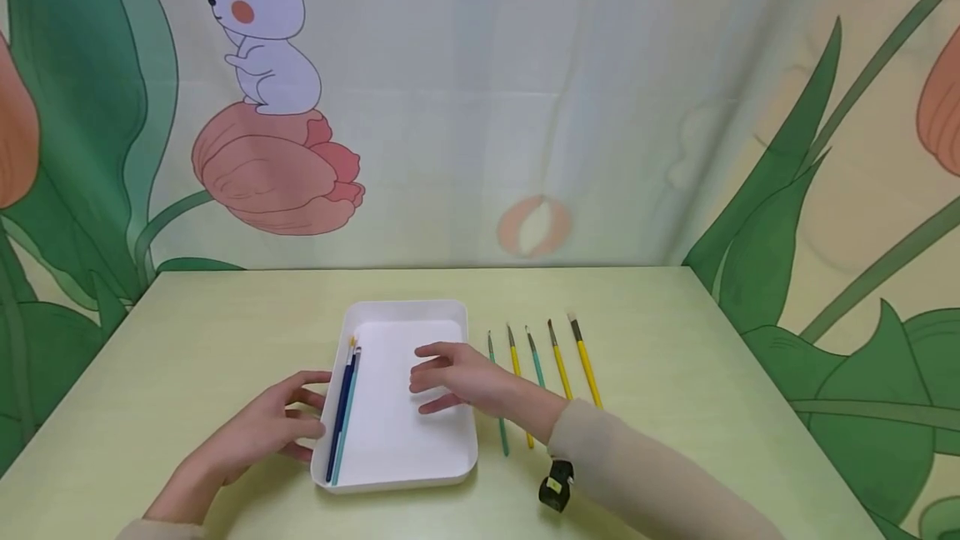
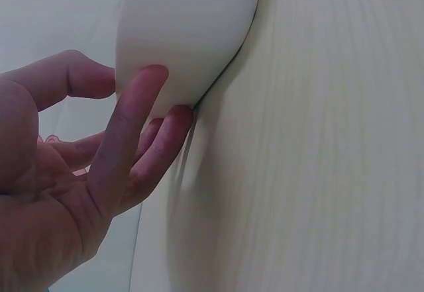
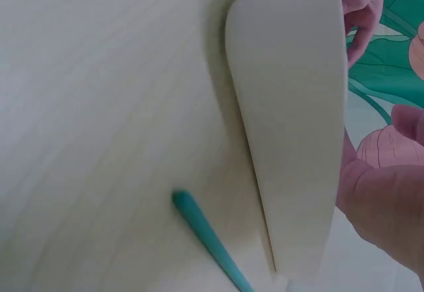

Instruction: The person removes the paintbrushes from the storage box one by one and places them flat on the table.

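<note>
A white rectangular tray (image 1: 405, 461) stands on the table. Along its left inner side lie a dark blue paintbrush (image 1: 341, 409) and a light blue paintbrush (image 1: 347, 417), side by side. My left hand (image 1: 258, 423) is at the tray's left side; in the left wrist view its fingertips (image 2: 154, 77) touch the outer wall. Over the tray's right half is my right hand (image 1: 465, 377), fingers spread and holding nothing. In the right wrist view the tray's outer wall (image 3: 291, 120) hides part of this hand.
Right of the tray lie several paintbrushes in a loose row: a teal one (image 1: 503, 436) nearest, then yellow and teal ones, out to a thick yellow one (image 1: 587, 365). My right forearm crosses over some of them. A printed curtain (image 1: 450, 107) hangs behind the table.
</note>
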`<state>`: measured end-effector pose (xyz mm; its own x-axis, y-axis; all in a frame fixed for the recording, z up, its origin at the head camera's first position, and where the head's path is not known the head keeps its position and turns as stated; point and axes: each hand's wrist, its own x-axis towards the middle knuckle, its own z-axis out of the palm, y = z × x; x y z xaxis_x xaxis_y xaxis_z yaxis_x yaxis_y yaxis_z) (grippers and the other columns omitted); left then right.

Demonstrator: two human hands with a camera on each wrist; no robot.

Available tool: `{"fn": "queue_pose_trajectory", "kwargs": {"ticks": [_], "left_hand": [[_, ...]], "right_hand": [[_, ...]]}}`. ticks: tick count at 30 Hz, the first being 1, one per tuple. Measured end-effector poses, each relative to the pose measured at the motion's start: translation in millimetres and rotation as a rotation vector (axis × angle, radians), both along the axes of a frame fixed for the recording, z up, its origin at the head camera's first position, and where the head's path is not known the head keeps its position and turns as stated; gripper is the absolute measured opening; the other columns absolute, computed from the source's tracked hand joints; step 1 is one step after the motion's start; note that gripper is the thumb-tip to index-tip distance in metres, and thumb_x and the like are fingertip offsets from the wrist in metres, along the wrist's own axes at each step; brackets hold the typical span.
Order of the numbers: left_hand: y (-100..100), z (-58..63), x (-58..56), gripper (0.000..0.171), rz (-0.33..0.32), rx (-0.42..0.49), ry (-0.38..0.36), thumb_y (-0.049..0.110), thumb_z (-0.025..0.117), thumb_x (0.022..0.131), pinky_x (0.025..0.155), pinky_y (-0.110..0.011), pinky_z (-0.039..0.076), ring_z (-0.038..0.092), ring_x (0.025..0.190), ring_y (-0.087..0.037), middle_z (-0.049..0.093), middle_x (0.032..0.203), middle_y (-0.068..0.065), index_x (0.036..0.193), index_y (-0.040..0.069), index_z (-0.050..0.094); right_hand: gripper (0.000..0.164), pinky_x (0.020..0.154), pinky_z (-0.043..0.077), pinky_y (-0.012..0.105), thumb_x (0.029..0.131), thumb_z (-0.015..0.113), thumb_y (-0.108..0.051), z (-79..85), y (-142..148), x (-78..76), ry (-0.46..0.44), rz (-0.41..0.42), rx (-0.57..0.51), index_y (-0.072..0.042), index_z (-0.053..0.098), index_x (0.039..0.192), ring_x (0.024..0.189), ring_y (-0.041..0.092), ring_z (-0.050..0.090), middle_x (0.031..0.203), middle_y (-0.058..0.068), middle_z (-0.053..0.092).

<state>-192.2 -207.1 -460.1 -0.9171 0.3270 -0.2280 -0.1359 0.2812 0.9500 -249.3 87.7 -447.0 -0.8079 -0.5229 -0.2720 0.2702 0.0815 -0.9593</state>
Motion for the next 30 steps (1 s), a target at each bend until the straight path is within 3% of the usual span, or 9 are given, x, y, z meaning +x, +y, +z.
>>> {"fn": "queue_pose_trajectory", "kwargs": {"ticks": [16,24,30], "left_hand": [[3.5,5.6,-6.2,0.072,-0.012,0.009,-0.037,0.003,0.068,0.092,0.077,-0.049,0.062,0.062,0.105,-0.034,0.049,0.131,-0.026,0.155,0.001,0.033],[1.0,5.1,-8.4,0.071,-0.071,0.048,-0.022,0.005,0.068,0.095,0.08,-0.048,0.061,0.063,0.107,-0.034,0.047,0.133,-0.027,0.156,-0.001,0.03],[-0.5,3.0,-6.7,0.073,-0.075,0.04,-0.047,0.007,0.068,0.095,0.082,-0.048,0.061,0.061,0.107,-0.034,0.047,0.132,-0.027,0.156,-0.002,0.028]], "right_hand": [[0.059,0.084,0.061,0.044,0.095,0.071,-0.01,-0.5,-41.7,5.1,-0.012,-0.03,0.065,0.005,0.046,0.147,0.117,0.028,0.063,0.137,0.017,0.056],[0.056,0.078,0.062,0.045,0.094,0.07,-0.007,-0.8,-55.6,7.7,-0.052,-0.065,0.038,0.005,0.05,0.144,0.114,0.028,0.063,0.121,0.012,0.065],[0.056,0.082,0.061,0.047,0.093,0.071,-0.007,-2.1,-68.5,15.2,-0.055,-0.068,0.069,0.005,0.05,0.143,0.114,0.025,0.06,0.138,0.013,0.058]]}}
